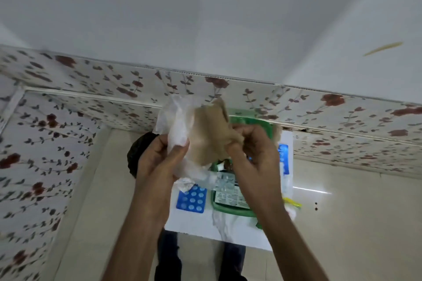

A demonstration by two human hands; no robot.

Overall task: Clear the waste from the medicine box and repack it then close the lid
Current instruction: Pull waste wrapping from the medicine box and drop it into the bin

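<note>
Both my hands are raised above a green medicine box (230,209) that stands open on a small white table (228,230). My left hand (159,157) grips crumpled white tissue (175,118). My right hand (253,150) pinches a brown paper piece (210,134) that overlaps the tissue. Inside the box lie a silver blister strip (225,181) and a printed leaflet (230,198). A blue blister pack (191,198) lies on the table left of the box. The box's far part is hidden behind the paper and my hands.
A dark round bin or bag (137,153) sits on the floor left of the table. A blue-and-clear packet (284,159) and a yellow item (292,202) lie at the table's right side. Floral wall panels (57,143) surround the area. My legs (169,258) show below the table.
</note>
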